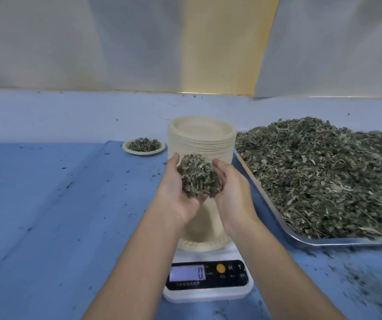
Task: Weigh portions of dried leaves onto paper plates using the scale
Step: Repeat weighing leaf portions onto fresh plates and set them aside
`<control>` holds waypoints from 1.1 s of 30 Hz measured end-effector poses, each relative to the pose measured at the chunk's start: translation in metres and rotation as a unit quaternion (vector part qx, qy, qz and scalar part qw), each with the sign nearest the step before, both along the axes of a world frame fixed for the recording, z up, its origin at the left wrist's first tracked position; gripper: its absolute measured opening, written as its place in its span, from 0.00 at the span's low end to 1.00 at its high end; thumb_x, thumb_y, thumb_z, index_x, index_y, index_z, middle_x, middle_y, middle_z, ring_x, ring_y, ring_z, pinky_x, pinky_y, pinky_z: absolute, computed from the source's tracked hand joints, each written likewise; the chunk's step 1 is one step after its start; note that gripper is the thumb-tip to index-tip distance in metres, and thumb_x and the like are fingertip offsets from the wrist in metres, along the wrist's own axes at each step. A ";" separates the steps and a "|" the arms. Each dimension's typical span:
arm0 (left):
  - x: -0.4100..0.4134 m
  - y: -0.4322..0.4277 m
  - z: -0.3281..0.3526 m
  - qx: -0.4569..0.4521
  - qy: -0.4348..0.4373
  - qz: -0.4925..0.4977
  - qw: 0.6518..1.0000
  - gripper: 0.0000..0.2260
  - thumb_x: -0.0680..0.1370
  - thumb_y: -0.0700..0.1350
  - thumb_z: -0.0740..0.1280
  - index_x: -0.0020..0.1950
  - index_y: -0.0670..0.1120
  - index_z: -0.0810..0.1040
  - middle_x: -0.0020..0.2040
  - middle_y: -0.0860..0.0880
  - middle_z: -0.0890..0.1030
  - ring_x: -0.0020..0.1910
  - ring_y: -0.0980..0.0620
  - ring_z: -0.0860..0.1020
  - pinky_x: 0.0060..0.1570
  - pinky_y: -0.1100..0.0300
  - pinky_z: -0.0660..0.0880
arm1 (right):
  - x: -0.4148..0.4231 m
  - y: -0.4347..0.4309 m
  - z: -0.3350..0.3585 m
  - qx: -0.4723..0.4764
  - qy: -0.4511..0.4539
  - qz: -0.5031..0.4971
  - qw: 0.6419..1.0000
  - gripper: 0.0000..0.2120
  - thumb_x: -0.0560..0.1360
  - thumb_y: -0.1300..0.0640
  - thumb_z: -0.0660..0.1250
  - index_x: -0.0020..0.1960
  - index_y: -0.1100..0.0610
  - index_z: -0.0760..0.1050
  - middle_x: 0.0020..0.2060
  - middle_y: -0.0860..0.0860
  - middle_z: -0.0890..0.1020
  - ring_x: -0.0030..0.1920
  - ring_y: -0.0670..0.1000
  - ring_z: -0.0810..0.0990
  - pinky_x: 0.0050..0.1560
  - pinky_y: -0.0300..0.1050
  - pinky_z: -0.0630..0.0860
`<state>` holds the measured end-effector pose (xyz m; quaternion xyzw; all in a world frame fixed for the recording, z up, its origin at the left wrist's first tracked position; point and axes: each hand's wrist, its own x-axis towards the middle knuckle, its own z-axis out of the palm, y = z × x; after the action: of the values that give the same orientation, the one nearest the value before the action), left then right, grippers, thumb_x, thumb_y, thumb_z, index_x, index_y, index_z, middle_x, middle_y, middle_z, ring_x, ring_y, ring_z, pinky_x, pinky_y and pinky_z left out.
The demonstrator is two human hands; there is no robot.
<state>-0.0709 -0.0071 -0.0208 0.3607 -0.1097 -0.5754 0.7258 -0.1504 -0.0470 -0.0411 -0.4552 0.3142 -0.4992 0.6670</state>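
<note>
A clump of dried leaves (198,177) sits cupped between my left hand (178,192) and my right hand (230,188), held above an empty paper plate (202,234). That plate rests on a white digital scale (208,279) whose lit display reads 0. Behind my hands stands a tall stack of paper plates (202,137). A large metal tray (324,241) heaped with dried leaves (324,172) lies to the right. At the back left, one paper plate (160,150) holds a small portion of leaves.
Everything stands on a blue-covered table (58,215) strewn with leaf crumbs, thickest at the front right. A pale wall with a yellow strip rises behind the table.
</note>
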 end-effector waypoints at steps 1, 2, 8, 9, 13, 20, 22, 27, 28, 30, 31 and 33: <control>0.002 0.002 -0.001 0.002 -0.001 0.001 1.000 0.23 0.79 0.59 0.58 0.64 0.43 0.76 0.52 0.43 0.83 0.41 0.48 0.81 0.28 0.61 0.76 | 0.001 0.000 -0.001 -0.007 0.013 0.008 1.000 0.09 0.79 0.58 0.60 0.48 0.52 0.79 0.50 0.47 0.83 0.52 0.44 0.79 0.58 0.46 0.74; 0.003 0.003 -0.002 0.001 -0.002 0.002 1.000 0.24 0.78 0.59 0.60 0.63 0.43 0.77 0.51 0.43 0.83 0.40 0.48 0.82 0.28 0.61 0.76 | 0.001 0.000 -0.003 -0.013 0.026 0.017 0.999 0.08 0.79 0.59 0.60 0.52 0.51 0.78 0.55 0.48 0.81 0.54 0.43 0.78 0.56 0.43 0.73; 0.004 0.006 -0.013 0.009 -0.057 0.004 0.998 0.07 0.76 0.47 0.67 0.45 0.43 0.80 0.37 0.47 0.84 0.34 0.52 0.82 0.35 0.62 0.77 | -0.002 0.002 -0.002 -0.034 0.052 0.059 0.996 0.16 0.76 0.63 0.63 0.63 0.57 0.76 0.57 0.53 0.81 0.59 0.51 0.79 0.63 0.49 0.74; 0.004 0.005 -0.014 0.015 -0.065 0.005 0.998 0.07 0.77 0.46 0.67 0.43 0.44 0.80 0.36 0.48 0.83 0.34 0.51 0.80 0.36 0.60 0.75 | -0.003 0.003 -0.002 -0.047 0.067 0.064 0.995 0.16 0.76 0.63 0.63 0.63 0.56 0.76 0.56 0.52 0.81 0.58 0.50 0.79 0.61 0.47 0.75; 0.004 0.005 -0.016 0.034 -0.101 0.015 0.994 0.09 0.78 0.45 0.63 0.42 0.43 0.79 0.34 0.46 0.82 0.36 0.49 0.78 0.39 0.56 0.72 | -0.005 0.004 -0.003 -0.135 0.142 0.060 0.979 0.14 0.76 0.63 0.65 0.60 0.51 0.77 0.51 0.47 0.82 0.50 0.41 0.80 0.46 0.31 0.76; 0.005 0.012 -0.012 0.070 -0.160 -0.028 0.984 0.11 0.79 0.45 0.61 0.54 0.41 0.80 0.44 0.44 0.82 0.35 0.50 0.80 0.36 0.60 0.77 | -0.014 -0.003 -0.002 -0.170 0.188 0.060 0.965 0.10 0.73 0.64 0.68 0.49 0.52 0.81 0.44 0.46 0.84 0.45 0.42 0.81 0.41 0.30 0.75; 0.004 0.014 -0.011 0.073 -0.177 -0.032 0.981 0.09 0.79 0.44 0.61 0.48 0.42 0.79 0.37 0.46 0.82 0.27 0.53 0.79 0.25 0.66 0.73 | -0.016 -0.005 -0.002 -0.174 0.203 0.053 0.962 0.09 0.73 0.64 0.68 0.45 0.50 0.81 0.40 0.46 0.85 0.44 0.44 0.82 0.41 0.33 0.76; 0.005 0.014 -0.010 0.106 -0.250 -0.019 0.962 0.09 0.77 0.46 0.63 0.40 0.45 0.78 0.32 0.49 0.82 0.28 0.55 0.79 0.33 0.62 0.74 | -0.019 -0.010 -0.006 -0.209 0.314 0.027 0.926 0.04 0.71 0.58 0.68 0.39 0.56 0.81 0.35 0.53 0.83 0.40 0.54 0.81 0.50 0.56 0.78; 0.007 0.013 -0.010 0.115 -0.268 -0.009 0.956 0.08 0.77 0.48 0.63 0.42 0.46 0.77 0.36 0.49 0.82 0.33 0.54 0.80 0.37 0.61 0.74 | -0.020 -0.011 -0.007 -0.216 0.333 0.026 0.918 0.05 0.71 0.57 0.68 0.39 0.57 0.80 0.35 0.54 0.82 0.38 0.52 0.79 0.48 0.56 0.77; 0.010 0.011 -0.011 0.130 -0.304 0.012 0.944 0.07 0.77 0.50 0.63 0.45 0.48 0.77 0.50 0.47 0.80 0.50 0.51 0.78 0.50 0.57 0.71 | -0.020 -0.012 -0.007 -0.226 0.364 0.031 0.903 0.08 0.71 0.54 0.69 0.41 0.59 0.79 0.35 0.56 0.82 0.38 0.50 0.77 0.44 0.54 0.76; 0.011 0.012 -0.010 0.132 -0.318 0.020 0.939 0.07 0.77 0.50 0.62 0.46 0.49 0.77 0.54 0.48 0.78 0.55 0.51 0.75 0.53 0.57 0.68 | -0.019 -0.013 -0.008 -0.227 0.372 0.035 0.899 0.08 0.71 0.53 0.70 0.41 0.58 0.80 0.35 0.53 0.81 0.39 0.49 0.78 0.44 0.50 0.75; 0.013 0.013 -0.009 0.122 -0.336 0.021 0.934 0.07 0.78 0.51 0.61 0.47 0.50 0.77 0.54 0.52 0.78 0.57 0.54 0.73 0.55 0.58 0.62 | -0.019 -0.013 -0.007 -0.219 0.374 0.043 0.900 0.05 0.71 0.49 0.71 0.44 0.49 0.80 0.38 0.44 0.83 0.43 0.45 0.81 0.47 0.43 0.76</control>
<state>-0.0580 0.0063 -0.0299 0.6208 -0.2683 -0.4147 0.6088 -0.1698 -0.0597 -0.0485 -0.7563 0.4027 -0.3194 0.4048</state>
